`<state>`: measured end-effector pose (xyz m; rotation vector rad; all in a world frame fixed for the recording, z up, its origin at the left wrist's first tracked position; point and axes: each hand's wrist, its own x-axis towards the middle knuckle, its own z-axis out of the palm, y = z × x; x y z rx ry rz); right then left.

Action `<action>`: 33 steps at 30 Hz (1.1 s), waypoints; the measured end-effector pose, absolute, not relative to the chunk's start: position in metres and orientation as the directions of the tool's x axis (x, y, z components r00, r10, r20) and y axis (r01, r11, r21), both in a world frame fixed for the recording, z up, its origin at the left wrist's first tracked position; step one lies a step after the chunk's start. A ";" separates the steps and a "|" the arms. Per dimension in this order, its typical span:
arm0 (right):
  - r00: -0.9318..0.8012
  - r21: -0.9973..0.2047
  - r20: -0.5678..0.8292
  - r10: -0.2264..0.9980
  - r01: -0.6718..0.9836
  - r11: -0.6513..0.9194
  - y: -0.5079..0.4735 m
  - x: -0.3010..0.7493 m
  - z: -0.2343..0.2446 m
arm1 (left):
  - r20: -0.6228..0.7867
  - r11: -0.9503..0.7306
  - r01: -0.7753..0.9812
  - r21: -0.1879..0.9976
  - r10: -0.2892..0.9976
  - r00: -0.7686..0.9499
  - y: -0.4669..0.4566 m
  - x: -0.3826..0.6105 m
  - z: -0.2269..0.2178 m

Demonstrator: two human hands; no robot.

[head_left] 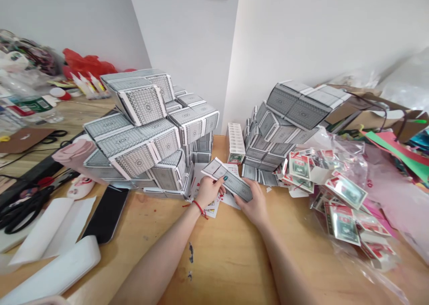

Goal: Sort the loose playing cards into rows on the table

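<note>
Both my hands meet at the middle of the wooden table (214, 251). My left hand (208, 190), with a red string at the wrist, is closed on the near end of a grey patterned card box (231, 180). My right hand (255, 202) grips the same box from the right, fingers wrapped under it. Loose playing cards (214, 204) lie face up under my hands. A big heap of the same grey boxes (147, 135) stands to the left, a second heap (284, 122) to the right.
Red-and-green card packs (338, 198) spill from clear plastic at the right. A small white rack (235, 142) stands between the heaps. A black phone (107, 211), white paper (53, 229), black scissors (20, 209) and a pink mask (78, 155) lie at the left.
</note>
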<state>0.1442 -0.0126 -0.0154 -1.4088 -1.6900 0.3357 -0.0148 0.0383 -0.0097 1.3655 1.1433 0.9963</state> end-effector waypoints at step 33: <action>0.106 -0.906 0.038 0.994 0.422 -0.011 -0.015 0.159 -0.018 | -0.022 0.019 -0.062 0.998 0.998 -0.051 0.044 -0.018 -0.008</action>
